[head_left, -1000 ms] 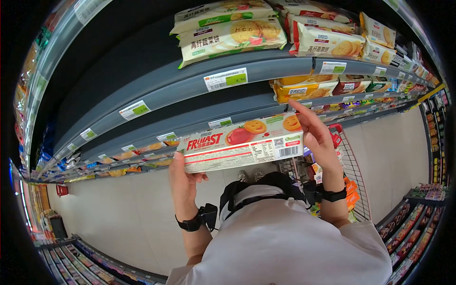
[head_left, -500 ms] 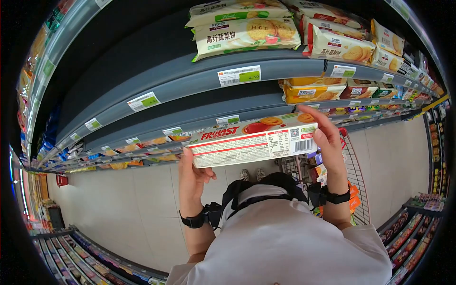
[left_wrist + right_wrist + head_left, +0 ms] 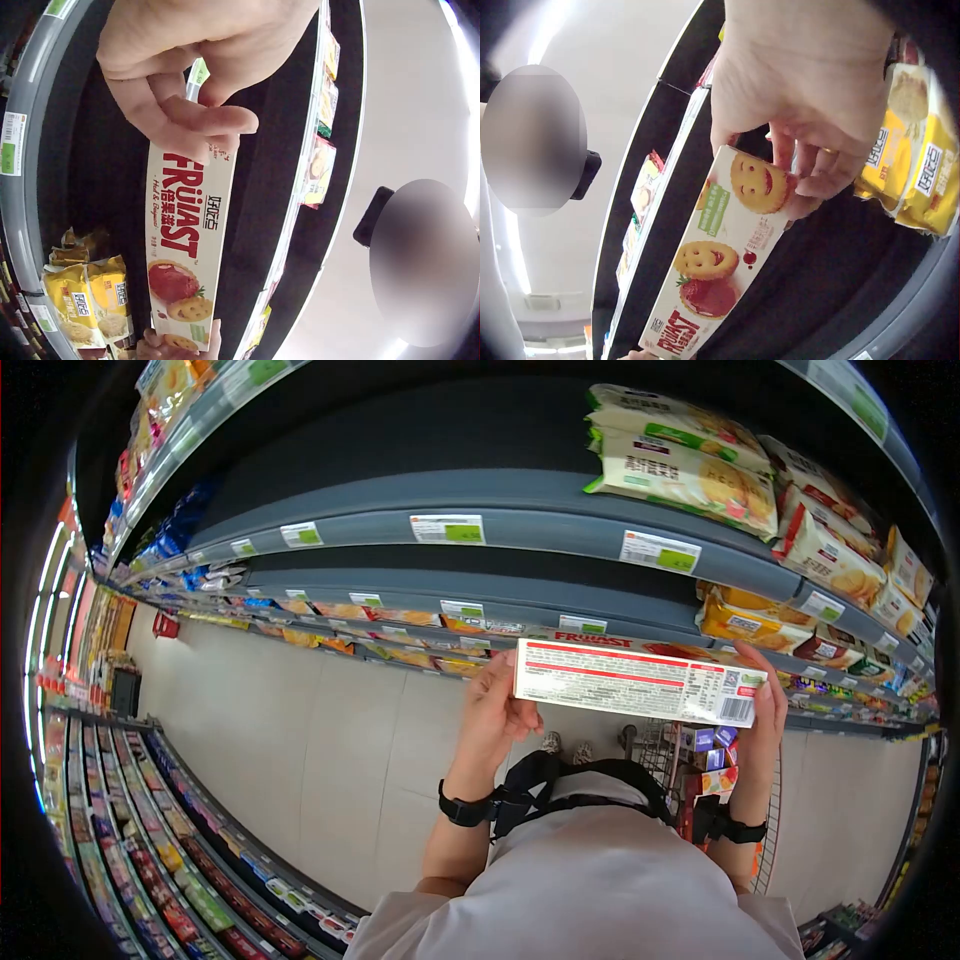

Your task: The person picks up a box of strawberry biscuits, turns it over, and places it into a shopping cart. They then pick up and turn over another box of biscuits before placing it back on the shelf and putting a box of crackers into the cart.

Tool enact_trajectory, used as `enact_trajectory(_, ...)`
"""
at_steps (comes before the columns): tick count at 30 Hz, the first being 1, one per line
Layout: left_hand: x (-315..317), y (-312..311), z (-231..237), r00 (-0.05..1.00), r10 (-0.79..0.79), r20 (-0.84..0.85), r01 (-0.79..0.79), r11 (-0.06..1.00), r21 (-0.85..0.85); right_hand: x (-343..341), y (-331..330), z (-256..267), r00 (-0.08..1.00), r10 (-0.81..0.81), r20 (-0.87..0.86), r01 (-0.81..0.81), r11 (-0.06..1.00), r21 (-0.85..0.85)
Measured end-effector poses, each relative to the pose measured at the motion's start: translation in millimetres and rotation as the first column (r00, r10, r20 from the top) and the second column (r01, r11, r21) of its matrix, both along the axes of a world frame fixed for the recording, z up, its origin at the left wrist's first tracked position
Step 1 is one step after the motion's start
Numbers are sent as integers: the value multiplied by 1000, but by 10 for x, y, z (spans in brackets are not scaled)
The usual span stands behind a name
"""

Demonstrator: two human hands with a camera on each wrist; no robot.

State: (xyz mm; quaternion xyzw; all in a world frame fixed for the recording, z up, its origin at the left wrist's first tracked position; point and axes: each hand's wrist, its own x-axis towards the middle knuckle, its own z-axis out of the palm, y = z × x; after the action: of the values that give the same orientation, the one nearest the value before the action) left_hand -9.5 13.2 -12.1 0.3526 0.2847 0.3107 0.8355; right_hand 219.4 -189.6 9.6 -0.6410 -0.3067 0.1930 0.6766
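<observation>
A long white biscuit box (image 3: 640, 682) is held level between both hands, its printed side with red stripes and a barcode facing up. The left hand (image 3: 490, 710) grips its left end, and the right hand (image 3: 766, 710) holds the right end. In the left wrist view the curled fingers of the left hand (image 3: 187, 82) cover the end of the box (image 3: 187, 247) above the red lettering. The right wrist view shows the right hand (image 3: 802, 105) pinching the box (image 3: 712, 255) beside a smiling biscuit picture.
Dark shelves with price tags (image 3: 447, 529) run across the front, with white biscuit packets (image 3: 685, 475) and yellow packets (image 3: 752, 622) at the right. A shopping cart (image 3: 655, 750) with goods stands below the box. Another shelf row (image 3: 150, 840) lies at the lower left, beyond the tiled floor (image 3: 330, 740).
The head view has swung left, so the shelf packets appear farther right. The box has tilted, showing more of its striped side and less of its picture face. Both hands still hold it.
</observation>
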Motion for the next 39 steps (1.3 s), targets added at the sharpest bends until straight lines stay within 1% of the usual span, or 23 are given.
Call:
enact_trajectory(4, -43, 10, 11, 1000, 9, 13, -9, 1000, 1, -15, 69, -17, 1000, -14, -6, 14, 999, -30)
enact_trajectory(6, -25, -10, 6, 984, 179, -21, -180, 983, -43, 1, 103, -46, 997, 15, -73, -18, 999, -29)
enact_trajectory(7, -28, -1, -5, 985, 171, -15, -172, 984, -51, 21, 99, -67, 990, 33, -139, -37, 999, -28)
enact_trajectory(9, -72, 84, -49, 982, 186, -19, -181, 971, 157, 8, 167, -174, 956, -17, -294, 21, 1000, 10)
enact_trajectory(10, -141, 153, -50, 1000, 28, 14, -30, 975, 222, -14, 189, -201, 923, -18, -385, 32, 999, 29)
enact_trajectory(11, -70, 125, -49, 1000, 4, 29, -10, 976, 216, -23, 200, -233, 881, -19, -472, 48, 998, 50)
enact_trajectory(13, 81, 60, 59, 951, -15, 310, -62, 970, 236, 1, 158, -348, 810, 84, -580, -10, 992, 129)
enact_trajectory(14, 130, 97, 69, 904, -217, 368, 86, 936, 341, -46, 168, -388, 753, 59, -655, 45, 989, 141)
enact_trajectory(15, 231, 36, 166, 892, -249, 378, 118, 934, 338, 73, -2, -629, 618, 327, -715, -68, 928, 366)
enact_trajectory(17, 444, -183, 476, 890, -400, 221, 180, 751, 636, -66, -13, -668, 579, 216, -786, 109, 935, 337)
enact_trajectory(19, 580, -304, 530, 880, -472, -58, 367, 597, 713, -182, -96, -796, 558, 68, -827, 255, 934, 249)
enact_trajectory(20, 659, -380, 436, 881, -472, -26, 363, 641, 676, -231, -170, -852, 575, 113, -810, 225, 930, 290)
enact_trajectory(21, 739, -422, 447, 844, -536, -19, 407, 617, 673, -292, -254, -880, 512, 97, -853, 251, 934, 256)
enact_trajectory(23, 859, -548, 509, 835, -544, -85, 387, 469, 794, -552, -349, -596, 621, -188, -760, 294, 956, 3)
enact_trajectory(25, 974, -717, 545, 769, -636, -63, 427, 437, 792, -728, -587, -555, 575, -356, -736, 373, 915, -151)
enact_trajectory(28, 1027, -959, 483, 693, -714, -96, 454, 329, 828, -1047, -1380, -991, 570, -453, -686, 544, 833, -98)
enact_trajectory(30, 977, -1148, 432, 628, -772, -102, 490, 290, 822, -1386, -1876, -936, 388, -701, -598, 765, 607, -215)
enact_trajectory(31, 951, -1279, 407, 608, -787, -105, 501, 277, 820, -1601, -2175, -1017, 246, -810, -533, 859, 437, -268)
enact_trajectory(34, 748, -1603, 321, 438, -891, -122, 605, 191, 773, -2330, -2961, -1378, -153, -988, -10, 935, -142, -325)
enact_trajectory(35, 658, -1687, 295, 442, -884, -156, 640, 188, 745, -2613, -3089, -1245, -206, -883, 422, 811, -396, -430)
enact_trajectory(36, 579, -1787, 267, 463, -864, -196, 668, 195, 718, -2866, -3275, -1251, -267, -734, 625, 754, -563, -339)
enact_trajectory(37, 481, -1879, 228, 435, -880, -191, 669, 174, 723, -3096, -3448, -1252, -287, -548, 786, 696, -683, -222)
enact_trajectory(39, 301, -2093, 125, 440, -870, -221, 694, 173, 699, -3449, -3741, -1101, -369, -398, 840, 586, -801, -122)
